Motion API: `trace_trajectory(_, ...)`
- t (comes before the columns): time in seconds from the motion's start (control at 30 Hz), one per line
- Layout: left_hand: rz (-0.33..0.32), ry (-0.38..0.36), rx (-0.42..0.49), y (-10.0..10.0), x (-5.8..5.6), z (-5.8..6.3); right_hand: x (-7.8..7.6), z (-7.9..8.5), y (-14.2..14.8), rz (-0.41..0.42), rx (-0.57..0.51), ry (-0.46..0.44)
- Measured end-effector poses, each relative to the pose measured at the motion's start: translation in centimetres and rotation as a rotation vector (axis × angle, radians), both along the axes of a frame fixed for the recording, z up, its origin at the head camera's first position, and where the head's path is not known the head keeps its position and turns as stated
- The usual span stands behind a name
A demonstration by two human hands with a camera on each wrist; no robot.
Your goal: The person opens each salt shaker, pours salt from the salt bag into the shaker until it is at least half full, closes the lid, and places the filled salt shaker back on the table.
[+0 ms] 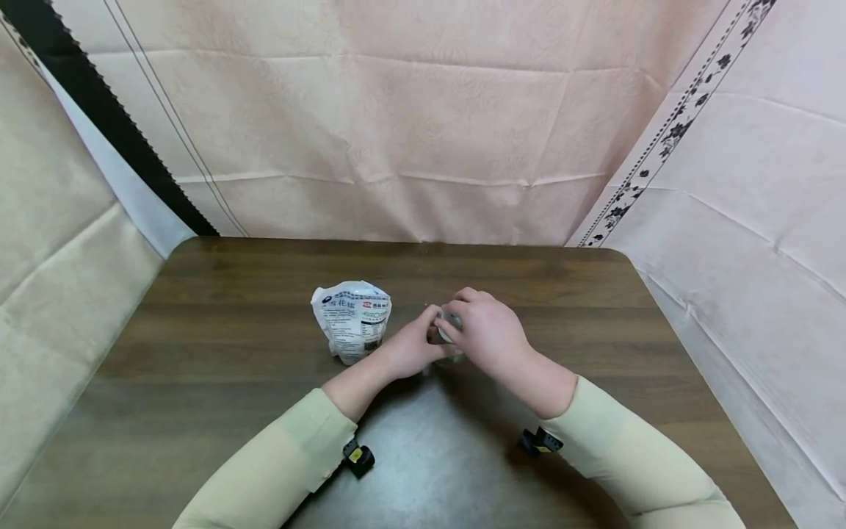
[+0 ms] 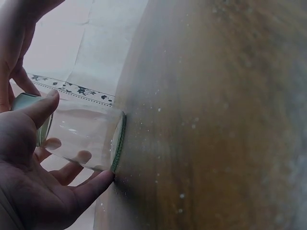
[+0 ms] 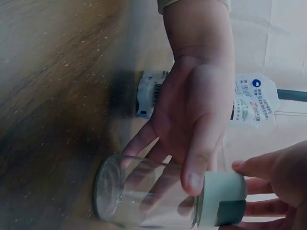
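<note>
A clear glass jar [image 3: 158, 191] with a pale green lid [image 3: 223, 191] stands upright on the wooden table. My left hand [image 1: 413, 345] holds the jar's side; in the right wrist view its thumb lies across the front of the glass and its fingers spread behind. From above, my right hand [image 1: 489, 330] grips the lid, thumb and fingers on its rim. Both hands cover most of the jar in the head view. A white printed bag [image 1: 353, 319] stands just left of my left hand, apart from the jar.
Small white specks lie scattered on the tabletop [image 2: 192, 143] around the jar. Pale cloth [image 1: 429, 125] hangs behind the table's far edge, and more cloth [image 1: 760, 206] hangs along the right side. Each forearm carries a small black wrist camera [image 1: 359, 457].
</note>
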State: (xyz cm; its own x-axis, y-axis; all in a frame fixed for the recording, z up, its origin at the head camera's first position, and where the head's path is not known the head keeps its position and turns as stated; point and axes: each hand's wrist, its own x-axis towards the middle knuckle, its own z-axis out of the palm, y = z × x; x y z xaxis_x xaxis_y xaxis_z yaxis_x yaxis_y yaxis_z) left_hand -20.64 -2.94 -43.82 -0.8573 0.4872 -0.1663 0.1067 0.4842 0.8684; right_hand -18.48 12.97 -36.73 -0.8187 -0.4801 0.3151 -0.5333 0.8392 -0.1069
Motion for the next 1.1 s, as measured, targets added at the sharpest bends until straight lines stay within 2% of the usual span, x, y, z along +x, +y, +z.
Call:
trace_trajectory(0.1,0.004,-0.011,0.003,0.1,0.0,0.0,0.1,0.0,0.0,0.005,0.005,0.012)
trace_trajectory(0.23,0.007,-0.017,0.009,0.0,0.1,-0.2,0.0,-0.2,0.2,0.055,-0.004,0.020)
trace_trajectory(0.5,-0.001,-0.012,0.048,0.1,-0.1,-0.3,-0.3,-0.8,1.4,0.184,-0.058,0.015)
trace_trajectory(0.67,0.001,-0.017,0.040,0.1,0.0,0.0,-0.9,-1.2,2.3,0.289,-0.103,0.008)
trace_trajectory(0.8,-0.003,-0.021,0.044,0.1,0.1,0.2,-1.7,-1.4,3.1,0.388,-0.152,-0.032)
trace_trajectory(0.9,0.000,-0.019,0.038,0.2,0.1,0.1,-2.1,-1.3,3.5,0.432,-0.176,-0.085)
trace_trajectory(1.0,0.009,-0.016,0.018,0.2,0.1,0.1,-2.1,-1.3,3.8,0.436,-0.175,-0.152)
trace_trajectory(1.1,0.011,-0.017,0.006,0.2,0.1,0.0,-1.8,-1.1,3.8,0.401,-0.170,-0.197)
